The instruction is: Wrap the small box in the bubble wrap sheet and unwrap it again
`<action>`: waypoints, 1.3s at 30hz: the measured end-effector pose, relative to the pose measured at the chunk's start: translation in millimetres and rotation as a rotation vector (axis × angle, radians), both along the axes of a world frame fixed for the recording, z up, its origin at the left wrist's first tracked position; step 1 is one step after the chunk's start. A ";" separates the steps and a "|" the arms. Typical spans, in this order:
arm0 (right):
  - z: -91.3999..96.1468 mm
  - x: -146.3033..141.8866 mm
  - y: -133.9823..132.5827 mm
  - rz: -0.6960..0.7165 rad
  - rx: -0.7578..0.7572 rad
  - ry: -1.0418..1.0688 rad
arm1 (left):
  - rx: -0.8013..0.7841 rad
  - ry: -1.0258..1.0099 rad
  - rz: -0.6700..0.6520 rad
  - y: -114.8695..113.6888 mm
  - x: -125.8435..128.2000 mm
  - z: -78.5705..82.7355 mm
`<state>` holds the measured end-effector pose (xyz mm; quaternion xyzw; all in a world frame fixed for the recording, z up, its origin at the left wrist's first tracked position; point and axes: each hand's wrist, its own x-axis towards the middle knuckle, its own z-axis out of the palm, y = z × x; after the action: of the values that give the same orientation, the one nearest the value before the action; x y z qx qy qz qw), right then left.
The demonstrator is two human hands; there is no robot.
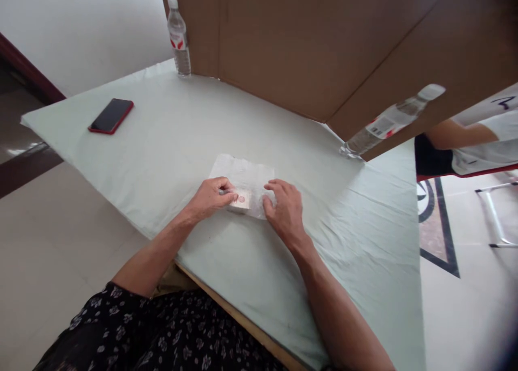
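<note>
A small pale box point(242, 199) with a round reddish mark on its top lies on a whitish, see-through sheet point(254, 171), which looks like bubble wrap or thin plastic. My left hand point(213, 197) grips the box's left end between thumb and fingers, covering part of it. At the sheet's right edge is my right hand point(283, 206), its thumb and fingers curved and apart with nothing between them. Whether its fingertips touch the sheet I cannot tell.
Pale green cloth covers the table point(162, 134). A red-edged phone point(112, 116) lies at the left. Two water bottles, one upright point(179, 42) and one tilted in view point(388, 124), stand against a tall cardboard panel point(275, 42). Another person's arm point(461, 135) shows beyond it.
</note>
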<state>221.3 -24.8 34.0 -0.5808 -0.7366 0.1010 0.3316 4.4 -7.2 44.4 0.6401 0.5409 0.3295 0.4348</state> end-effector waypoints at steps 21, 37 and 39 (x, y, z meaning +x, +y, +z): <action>8.7 -44.4 -16.8 0.295 0.177 -0.591 | 0.082 0.316 0.149 -2.5 -43.0 -3.6; 7.7 -48.3 -10.7 0.292 0.192 -0.677 | -0.331 -0.033 0.210 -10.5 -32.1 6.4; 8.1 -48.8 -10.8 0.290 0.185 -0.674 | -0.312 -0.064 0.226 -8.6 -27.1 2.9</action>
<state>172.5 -35.5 42.1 -0.4386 -0.8850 -0.1168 0.1041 -22.7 -15.7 47.3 0.4892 0.6398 0.3086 0.5060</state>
